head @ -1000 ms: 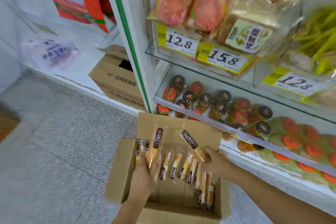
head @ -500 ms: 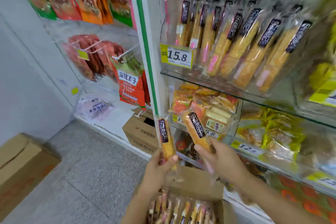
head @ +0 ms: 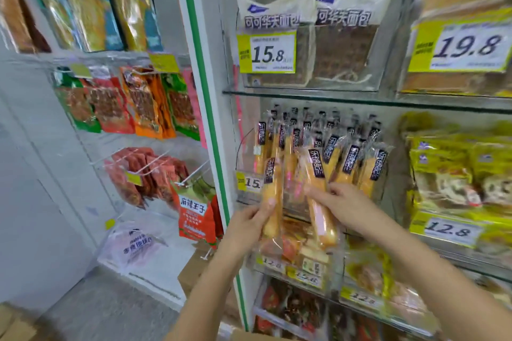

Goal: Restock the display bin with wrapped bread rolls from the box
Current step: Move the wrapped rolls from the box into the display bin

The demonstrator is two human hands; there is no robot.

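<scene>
My left hand grips a long wrapped bread roll with a black label, held upright in front of the clear display bin. My right hand grips a second wrapped roll, tilted, its top end against the rolls in the bin. Several identical rolls stand upright in that bin on the middle shelf. Only a cardboard corner of the box shows at the bottom edge.
A glass shelf hangs just above the bin, carrying cocoa bread bags. Yellow snack packs sit to the right. Lower shelves hold more packets. A green-edged post and hanging snack bags stand at the left.
Both hands have lifted the two rolls from the box up to the display bin. My view has risen from the box to the middle shelf.
</scene>
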